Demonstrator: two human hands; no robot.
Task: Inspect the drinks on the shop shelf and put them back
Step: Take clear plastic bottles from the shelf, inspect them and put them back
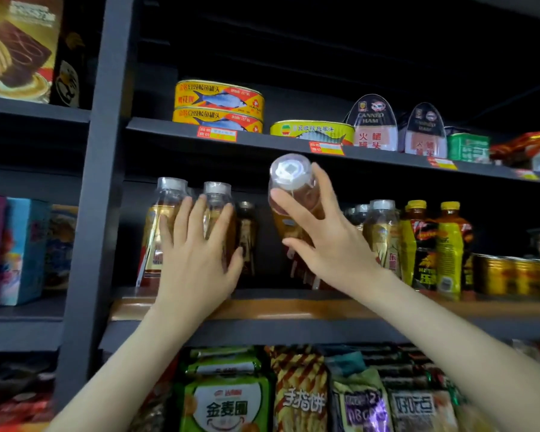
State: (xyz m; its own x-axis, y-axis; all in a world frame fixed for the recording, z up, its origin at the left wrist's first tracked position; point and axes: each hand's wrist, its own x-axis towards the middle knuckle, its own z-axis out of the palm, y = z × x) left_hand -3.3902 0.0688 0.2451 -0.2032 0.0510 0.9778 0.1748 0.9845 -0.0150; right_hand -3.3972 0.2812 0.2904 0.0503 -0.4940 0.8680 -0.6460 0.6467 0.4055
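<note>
Right hand (331,244) grips tilted bottle (290,198) mid-frame; left hand (197,254), fingers straight, presses shelf bottles (215,213) centre-left.

Two yellow fish tins (219,106) sit stacked up high, with a single yellow-green fish tin (312,132) just beside them on the right, then two canned ham tins (373,124) and a green tin (468,147). Red-and-yellow price labels (217,134) hang below them. A chocolate biscuit box (16,48) stands top left, colourful cartons (22,251) mid-left, and snack packets (228,403) fill the lowest row
</note>
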